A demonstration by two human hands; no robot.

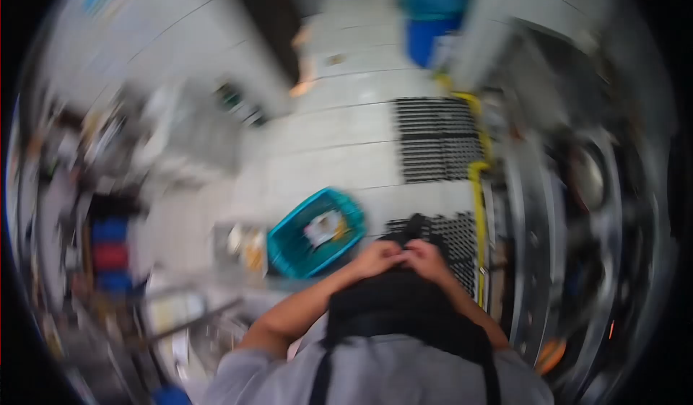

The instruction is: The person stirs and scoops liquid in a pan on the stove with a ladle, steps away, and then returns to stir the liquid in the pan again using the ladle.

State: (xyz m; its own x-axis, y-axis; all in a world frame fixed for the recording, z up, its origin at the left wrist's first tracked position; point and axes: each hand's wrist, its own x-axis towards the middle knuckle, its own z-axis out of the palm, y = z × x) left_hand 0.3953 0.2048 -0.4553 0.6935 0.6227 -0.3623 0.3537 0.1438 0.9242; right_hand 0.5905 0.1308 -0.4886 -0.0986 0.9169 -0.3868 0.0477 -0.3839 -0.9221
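My left hand (pixel 376 258) and my right hand (pixel 427 258) meet at the front of the black apron (pixel 401 297) that I wear. Their fingers are drawn together and closed, the fingertips touching or nearly so. Blur hides whatever may be between them. Just left of my hands, on the floor, stands a teal plastic bin (pixel 289 250). Inside it lies some white and yellowish rubbish (pixel 326 228).
Black slatted floor mats (pixel 437 141) lie ahead on the white tiles (pixel 325 141). A yellow pipe (pixel 476 210) runs beside metal shelving (pixel 527 217) on the right. Cluttered shelves line the left. A blue bin (pixel 429 37) stands farther ahead.
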